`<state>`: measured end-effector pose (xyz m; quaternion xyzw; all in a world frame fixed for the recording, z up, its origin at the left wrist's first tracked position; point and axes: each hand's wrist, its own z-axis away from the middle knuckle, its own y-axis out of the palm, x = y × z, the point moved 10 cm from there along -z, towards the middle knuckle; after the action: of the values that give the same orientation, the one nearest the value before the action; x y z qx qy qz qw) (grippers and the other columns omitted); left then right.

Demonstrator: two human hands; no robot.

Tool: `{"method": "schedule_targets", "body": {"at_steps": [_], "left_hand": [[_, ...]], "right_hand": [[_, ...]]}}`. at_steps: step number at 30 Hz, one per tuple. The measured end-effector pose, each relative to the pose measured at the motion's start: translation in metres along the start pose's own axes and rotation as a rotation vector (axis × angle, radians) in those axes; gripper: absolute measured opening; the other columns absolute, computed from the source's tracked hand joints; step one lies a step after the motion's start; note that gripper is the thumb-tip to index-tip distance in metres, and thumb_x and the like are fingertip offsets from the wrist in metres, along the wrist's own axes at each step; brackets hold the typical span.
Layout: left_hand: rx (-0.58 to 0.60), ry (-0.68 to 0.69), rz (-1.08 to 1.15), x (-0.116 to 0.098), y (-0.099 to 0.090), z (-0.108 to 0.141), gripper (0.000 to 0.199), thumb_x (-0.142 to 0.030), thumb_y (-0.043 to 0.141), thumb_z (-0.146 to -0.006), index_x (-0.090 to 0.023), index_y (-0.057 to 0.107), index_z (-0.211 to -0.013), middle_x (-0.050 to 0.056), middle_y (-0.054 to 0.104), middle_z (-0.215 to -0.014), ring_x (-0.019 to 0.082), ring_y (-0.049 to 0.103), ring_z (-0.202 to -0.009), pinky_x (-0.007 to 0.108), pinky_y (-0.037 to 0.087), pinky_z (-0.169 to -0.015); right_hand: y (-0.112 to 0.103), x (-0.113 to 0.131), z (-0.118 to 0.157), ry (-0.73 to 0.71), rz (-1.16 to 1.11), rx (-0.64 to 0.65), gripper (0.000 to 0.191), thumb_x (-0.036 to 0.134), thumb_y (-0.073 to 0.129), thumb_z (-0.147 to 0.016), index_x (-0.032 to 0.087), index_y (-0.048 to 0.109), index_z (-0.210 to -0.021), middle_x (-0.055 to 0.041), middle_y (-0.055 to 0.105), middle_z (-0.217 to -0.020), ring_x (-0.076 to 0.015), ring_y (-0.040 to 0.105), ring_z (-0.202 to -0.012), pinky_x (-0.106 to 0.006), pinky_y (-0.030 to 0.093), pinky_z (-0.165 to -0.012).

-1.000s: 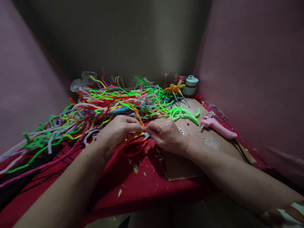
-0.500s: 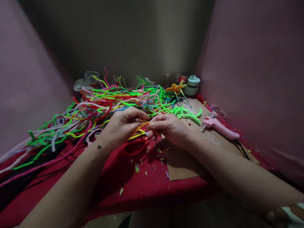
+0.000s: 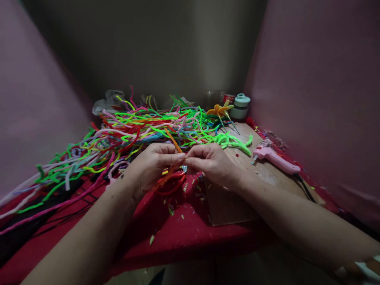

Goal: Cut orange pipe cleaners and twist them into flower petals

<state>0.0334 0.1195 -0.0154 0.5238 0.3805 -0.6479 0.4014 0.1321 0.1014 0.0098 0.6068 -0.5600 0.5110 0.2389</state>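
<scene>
An orange pipe cleaner [image 3: 173, 140] is pinched between the thumb and fingers of my left hand [image 3: 158, 162]; one end sticks up past the knuckles and another part hangs below the palm. My right hand [image 3: 209, 160] meets it fingertip to fingertip, closed on the same pipe cleaner where it crosses between the thumbs. The exact twist there is hidden by the fingers. Just under my hands, red-handled scissors [image 3: 175, 186] lie on the red cloth [image 3: 178, 229], partly covered by the left hand.
A tangled heap of coloured pipe cleaners [image 3: 142, 126] spreads behind and to the left. At right, a pink glue gun [image 3: 276, 160] rests on a cardboard sheet [image 3: 231, 206]. Orange and yellow flowers [image 3: 219, 110] stand near a pale blue jar [image 3: 242, 106]. Walls enclose the table.
The orange pipe cleaner has turned, its end now pointing up above my left hand. My left fingers have closed further around it, and my right fingertips have shifted slightly.
</scene>
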Motion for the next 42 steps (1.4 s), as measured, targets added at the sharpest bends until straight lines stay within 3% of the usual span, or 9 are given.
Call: {"method": "schedule_targets", "body": {"at_steps": [3, 5, 9, 15, 22, 28, 31, 37, 42], "left_hand": [[0.118, -0.164, 0.212, 0.023, 0.019, -0.004, 0.022, -0.027, 0.072, -0.058, -0.013, 0.055, -0.058, -0.003, 0.046, -0.05, 0.007, 0.04, -0.043, 0.021, 0.032, -0.046], [0.118, -0.14, 0.21, 0.024, 0.021, -0.007, 0.022, -0.027, 0.07, -0.06, -0.013, 0.054, -0.06, -0.003, 0.045, -0.051, 0.007, 0.039, -0.045, 0.021, 0.032, -0.048], [-0.075, 0.106, -0.108, 0.0, 0.001, -0.006, 0.025, -0.033, 0.065, -0.071, -0.014, 0.05, -0.063, -0.005, 0.042, -0.055, 0.006, 0.035, -0.049, 0.02, 0.028, -0.048], [-0.187, 0.319, -0.487, -0.032, -0.01, 0.004, 0.02, -0.033, 0.057, -0.078, -0.016, 0.052, -0.067, -0.005, 0.046, -0.059, 0.008, 0.038, -0.053, 0.021, 0.031, -0.05], [-0.271, 0.571, -0.794, -0.046, -0.003, 0.013, 0.018, -0.032, 0.055, -0.08, -0.016, 0.063, -0.081, 0.002, 0.064, -0.075, 0.014, 0.056, -0.069, 0.026, 0.042, -0.067], [-0.256, 0.538, -0.852, -0.05, 0.003, 0.016, 0.016, -0.028, 0.052, -0.08, -0.016, 0.061, -0.075, 0.002, 0.063, -0.072, 0.013, 0.055, -0.065, 0.025, 0.04, -0.065], [-0.245, 0.459, -0.816, -0.049, -0.001, 0.016, 0.018, -0.029, 0.051, -0.08, -0.016, 0.06, -0.072, 0.001, 0.059, -0.067, 0.013, 0.051, -0.062, 0.024, 0.038, -0.06], [-0.17, 0.369, -0.732, -0.044, -0.004, 0.013, 0.019, -0.032, 0.055, -0.075, -0.016, 0.059, -0.067, -0.001, 0.053, -0.06, 0.012, 0.044, -0.058, 0.021, 0.033, -0.053], [-0.119, 0.345, -0.69, -0.04, -0.001, 0.011, 0.017, -0.031, 0.056, -0.073, -0.015, 0.061, -0.068, 0.0, 0.056, -0.064, 0.013, 0.048, -0.063, 0.022, 0.037, -0.057]], "right_hand": [[-0.001, 0.029, 0.009, -0.304, 0.52, -0.127, 0.02, 0.017, 0.049, -0.078, 0.014, 0.059, -0.062, -0.0037, 0.058, -0.058, -0.0119, 0.048, -0.056, -0.027, 0.037, -0.058], [0.003, 0.032, 0.012, -0.376, 0.657, -0.157, 0.022, 0.016, 0.047, -0.079, 0.013, 0.059, -0.061, -0.0051, 0.057, -0.058, -0.0129, 0.048, -0.058, -0.029, 0.036, -0.059], [-0.005, 0.008, 0.002, -0.144, 0.353, -0.145, 0.02, 0.02, 0.049, -0.081, 0.013, 0.061, -0.066, -0.0027, 0.058, -0.06, -0.0106, 0.049, -0.056, -0.026, 0.038, -0.057], [0.005, -0.027, 0.0, 0.294, -0.316, -0.026, 0.015, 0.022, 0.061, -0.074, 0.013, 0.062, -0.062, 0.0008, 0.06, -0.056, -0.0069, 0.051, -0.049, -0.021, 0.042, -0.052], [0.003, -0.029, 0.0, 0.329, -0.33, -0.059, 0.017, 0.018, 0.061, -0.075, 0.014, 0.061, -0.058, 0.0014, 0.061, -0.052, -0.0053, 0.05, -0.044, -0.019, 0.041, -0.047], [0.008, -0.027, -0.001, 0.305, -0.236, -0.007, 0.019, 0.018, 0.059, -0.076, 0.014, 0.06, -0.058, 0.0011, 0.06, -0.052, -0.0061, 0.051, -0.045, -0.02, 0.042, -0.049], [0.006, -0.023, 0.0, 0.223, -0.09, -0.01, 0.022, 0.024, 0.057, -0.08, 0.014, 0.062, -0.062, -0.0004, 0.06, -0.056, -0.0086, 0.052, -0.05, -0.023, 0.042, -0.052], [-0.021, 0.042, 0.016, -0.377, 0.515, -0.388, 0.017, 0.024, 0.057, -0.083, 0.016, 0.07, -0.09, -0.0082, 0.063, -0.086, -0.0184, 0.053, -0.083, -0.035, 0.043, -0.077], [0.004, 0.027, 0.003, -0.292, 0.642, -0.096, 0.013, 0.019, 0.061, -0.081, 0.017, 0.072, -0.074, -0.0037, 0.061, -0.069, -0.0164, 0.051, -0.074, -0.033, 0.04, -0.073]]}}
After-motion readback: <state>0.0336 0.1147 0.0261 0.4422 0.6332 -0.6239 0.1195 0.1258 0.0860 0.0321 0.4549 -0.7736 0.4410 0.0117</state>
